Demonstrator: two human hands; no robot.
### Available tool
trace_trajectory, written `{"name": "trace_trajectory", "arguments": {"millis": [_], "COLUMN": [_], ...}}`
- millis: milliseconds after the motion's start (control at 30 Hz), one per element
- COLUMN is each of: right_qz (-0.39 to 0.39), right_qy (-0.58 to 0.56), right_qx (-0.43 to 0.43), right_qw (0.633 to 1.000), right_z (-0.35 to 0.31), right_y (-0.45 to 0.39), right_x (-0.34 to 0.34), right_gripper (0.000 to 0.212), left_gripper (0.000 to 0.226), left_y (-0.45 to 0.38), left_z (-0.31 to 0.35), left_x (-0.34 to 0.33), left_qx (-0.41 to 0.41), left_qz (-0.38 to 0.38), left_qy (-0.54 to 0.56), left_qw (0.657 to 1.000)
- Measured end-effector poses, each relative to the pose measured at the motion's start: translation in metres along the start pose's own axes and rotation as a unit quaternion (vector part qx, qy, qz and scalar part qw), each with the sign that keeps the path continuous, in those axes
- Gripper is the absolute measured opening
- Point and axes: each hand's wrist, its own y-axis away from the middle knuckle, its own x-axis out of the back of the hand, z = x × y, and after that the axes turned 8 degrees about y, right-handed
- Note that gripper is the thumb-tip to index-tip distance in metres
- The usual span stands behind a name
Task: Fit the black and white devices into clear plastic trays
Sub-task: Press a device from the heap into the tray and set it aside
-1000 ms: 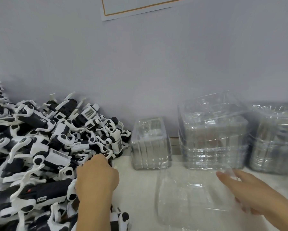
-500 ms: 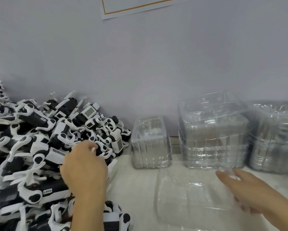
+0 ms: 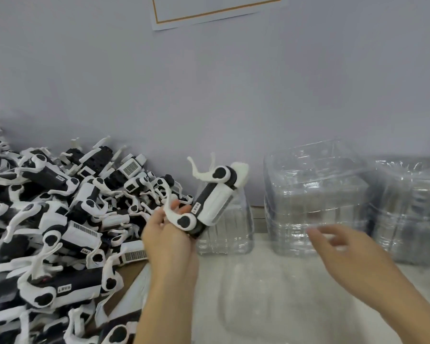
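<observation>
On the head camera I see my left hand [image 3: 169, 242] gripping a black and white device [image 3: 210, 202] by its lower end, tilted up in the air above the table [image 3: 234, 281] and in front of a small stack of clear trays [image 3: 227, 234]. My right hand [image 3: 345, 252] hovers blurred with fingers loosely spread, holding nothing, just before a taller tray stack [image 3: 316, 194]. The pile of devices [image 3: 52, 219] lies left.

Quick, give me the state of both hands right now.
Left hand: holds a black and white device, lifted off the pile.
Right hand: open, fingers spread, holding nothing, motion-blurred.
</observation>
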Motion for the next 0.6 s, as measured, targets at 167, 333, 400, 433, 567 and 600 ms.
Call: {"name": "trace_trajectory", "arguments": {"millis": [167, 333, 400, 433, 567, 600], "right_qz": [0.038, 0.002, -0.053, -0.070, -0.097, -0.083], "right_qy": [-0.061, -0.268, -0.364, -0.388, -0.427, -0.425], "right_qx": [0.122, 0.080, 0.056, 0.054, 0.052, 0.048], "right_qw": [0.990, 0.960, 0.928, 0.917, 0.897, 0.900], "right_z": [-0.036, -0.037, -0.040, -0.039, -0.033, -0.033], "right_y": [0.010, 0.007, 0.007, 0.006, 0.006, 0.006], "right_x": [-0.018, -0.020, -0.016, -0.016, -0.020, -0.021], "right_gripper": [0.027, 0.039, 0.036, 0.031, 0.032, 0.036], "left_gripper": [0.023, 0.037, 0.042, 0.044, 0.041, 0.043], "left_y": [0.023, 0.040, 0.044, 0.045, 0.041, 0.039], "left_z": [-0.032, -0.056, -0.061, -0.062, -0.058, -0.056], "left_x": [-0.021, -0.032, -0.034, -0.034, -0.030, -0.029], "left_qx": [0.063, 0.054, 0.032, 0.020, -0.027, -0.022], "left_qz": [-0.071, -0.130, -0.154, -0.165, -0.231, -0.253], "left_qy": [-0.017, -0.087, -0.122, -0.137, -0.213, -0.221], "left_qw": [0.995, 0.986, 0.980, 0.976, 0.949, 0.942]}}
